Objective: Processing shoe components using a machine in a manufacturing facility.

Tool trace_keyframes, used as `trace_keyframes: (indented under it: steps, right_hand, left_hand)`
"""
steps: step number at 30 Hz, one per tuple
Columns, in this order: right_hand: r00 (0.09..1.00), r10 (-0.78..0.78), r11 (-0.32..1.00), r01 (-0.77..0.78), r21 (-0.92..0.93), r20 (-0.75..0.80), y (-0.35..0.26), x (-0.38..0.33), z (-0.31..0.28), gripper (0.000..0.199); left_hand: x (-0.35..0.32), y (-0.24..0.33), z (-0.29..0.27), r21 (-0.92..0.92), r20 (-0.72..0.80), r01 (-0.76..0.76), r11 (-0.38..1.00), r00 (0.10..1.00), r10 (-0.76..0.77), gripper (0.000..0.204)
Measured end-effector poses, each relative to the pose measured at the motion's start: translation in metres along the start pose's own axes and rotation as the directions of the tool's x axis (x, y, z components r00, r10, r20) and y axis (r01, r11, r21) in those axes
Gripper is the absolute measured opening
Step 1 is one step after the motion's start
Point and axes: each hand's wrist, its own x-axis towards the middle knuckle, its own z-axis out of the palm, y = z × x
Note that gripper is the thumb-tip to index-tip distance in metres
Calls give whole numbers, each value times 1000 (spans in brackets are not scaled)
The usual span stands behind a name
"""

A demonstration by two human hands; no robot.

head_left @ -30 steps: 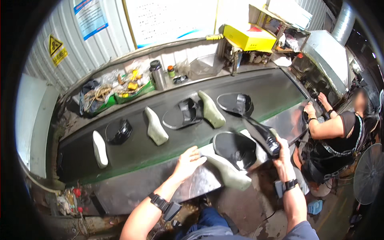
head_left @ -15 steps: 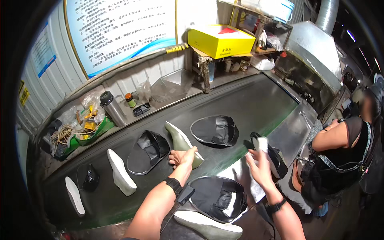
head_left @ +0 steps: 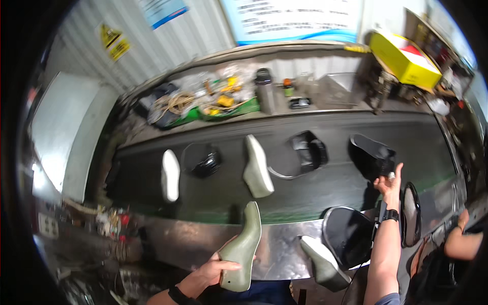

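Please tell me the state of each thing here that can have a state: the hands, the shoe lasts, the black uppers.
left hand: shut on the green shoe last, lifted over the metal bench.
right hand: open, reaching to the right black upper.
grey last: lying on the belt.
white last: lying on the belt.
upper on bench: lying, opening up.

Counted against the black conveyor belt (head_left: 305, 188): two pale shoe lasts (head_left: 257, 168) lying on it, two more lasts (head_left: 243, 249) on the near side. Four black shoe uppers (head_left: 202, 159) on it, two (head_left: 348, 236) at its near edge. One bottle (head_left: 264, 90) behind.
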Motion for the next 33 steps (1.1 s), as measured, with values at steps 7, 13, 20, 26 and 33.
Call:
trace_keyframes:
  steps: [7,13,20,26,33]
  right_hand:
    - [987,-42,996,53,-65,158,28,-58,60,31]
    - [882,-285,483,470,-738,375,182,-323,152,28]
    - [874,153,527,322,-787,461,336,-510,126,45]
    - [825,47,325,520,-790,563,364,-558,158,31]
    - [670,291,79,694,-715,683,341,-617,196,40]
  left_hand:
    - [-6,-118,-54,165,-675,-136,977,707,212,124]
    - [-27,-82,-78,530,-566,-203,823,639,522,89]
    - [-96,-32,-40,115,231,-413,903,895,381,38]
    - [-168,23,-13,-423,-86,-241,873,970,226,20]
    - [-216,36,-31,0,-101,-413,911,906,411,24]
